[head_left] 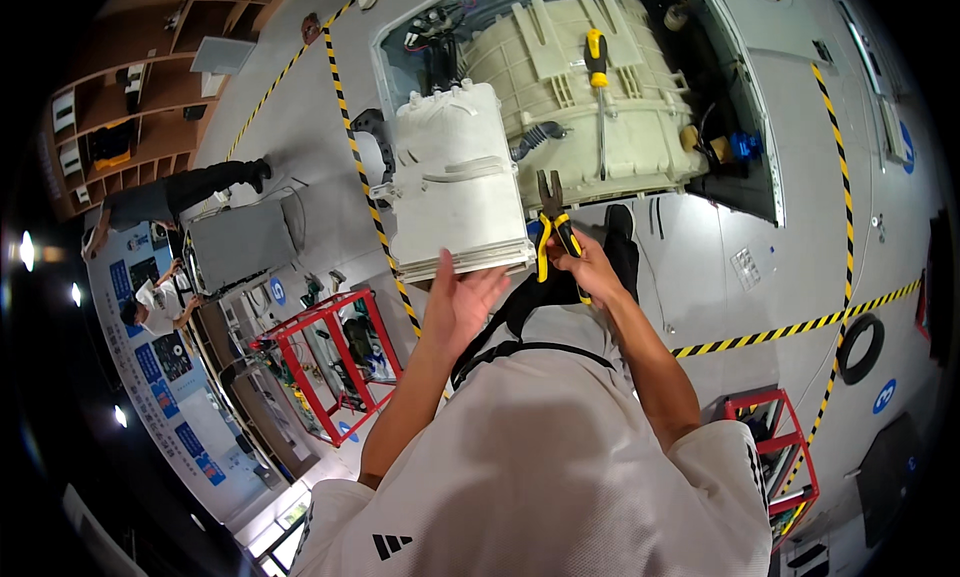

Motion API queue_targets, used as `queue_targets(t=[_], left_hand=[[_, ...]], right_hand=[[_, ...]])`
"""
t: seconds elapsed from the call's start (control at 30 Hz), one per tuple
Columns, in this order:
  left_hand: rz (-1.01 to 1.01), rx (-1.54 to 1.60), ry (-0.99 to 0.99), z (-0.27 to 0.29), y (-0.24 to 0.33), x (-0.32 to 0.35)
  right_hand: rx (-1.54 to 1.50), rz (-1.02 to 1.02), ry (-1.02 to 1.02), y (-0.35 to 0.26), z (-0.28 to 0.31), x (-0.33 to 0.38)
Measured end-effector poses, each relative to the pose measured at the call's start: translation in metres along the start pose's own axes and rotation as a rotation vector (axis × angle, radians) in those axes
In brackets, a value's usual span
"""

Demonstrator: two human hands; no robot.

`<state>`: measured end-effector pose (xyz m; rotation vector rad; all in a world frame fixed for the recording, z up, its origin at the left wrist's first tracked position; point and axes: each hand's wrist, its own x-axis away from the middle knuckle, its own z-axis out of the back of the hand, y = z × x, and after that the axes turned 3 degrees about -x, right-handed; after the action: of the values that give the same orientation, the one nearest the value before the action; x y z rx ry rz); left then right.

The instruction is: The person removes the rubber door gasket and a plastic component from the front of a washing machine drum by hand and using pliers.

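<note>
My right hand (592,273) is closed round the handles of yellow-and-black pliers (552,217), whose jaws point away from me. Fingers stretched, my left hand (460,302) is at the near edge of a white plastic box-shaped housing (458,202); whether it bears any weight I cannot tell. Behind the housing lies a large cream plastic tub (555,72), set inside an opened grey appliance cabinet (768,167). A screwdriver (598,62) with a yellow-and-black handle rests on the tub. Between housing and tub a grey corrugated hose (537,139) shows.
Red-framed carts (330,352) stand at the left and lower right (790,442). Striped tape (345,107) marks the grey floor. A black ring (861,349) lies at the right. Farther left, another person (160,302) is at a bench, and someone in dark trousers (200,187) stands near shelves (130,87).
</note>
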<state>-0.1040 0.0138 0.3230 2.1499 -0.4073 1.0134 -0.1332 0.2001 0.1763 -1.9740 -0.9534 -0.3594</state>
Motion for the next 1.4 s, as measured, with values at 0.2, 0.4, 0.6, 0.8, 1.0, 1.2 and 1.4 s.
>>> queue_targets(t=[0.2,0.4,0.6,0.8,1.0,1.2,1.4], left_hand=[[-0.124,0.001,0.218,-0.02,0.012,-0.006],[-0.1,0.115,0.274,-0.007,0.012,-0.014],[-0.092,0.115,0.196,-0.016,0.022,-0.008],[-0.054,0.126,0.133,-0.02,0.028,-0.006],[-0.043,0.121,0.116,-0.026,0.033,-0.003],[-0.024,0.124,0.133,-0.027,0.037,-0.001],[-0.014,0.125,0.117,-0.024,0.038,-0.002]], right_hand=[[0.225,0.185,0.05,0.026,0.009,-0.018],[0.179,0.144,0.021,0.01,-0.006,-0.019],[0.228,0.072,0.092,-0.003,-0.017,-0.022],[0.327,0.38,0.138,0.02,-0.025,-0.042],[0.299,0.347,0.165,0.015,-0.036,-0.045],[0.35,0.422,0.202,0.014,-0.045,-0.05],[0.374,0.46,0.242,0.009,-0.049,-0.049]])
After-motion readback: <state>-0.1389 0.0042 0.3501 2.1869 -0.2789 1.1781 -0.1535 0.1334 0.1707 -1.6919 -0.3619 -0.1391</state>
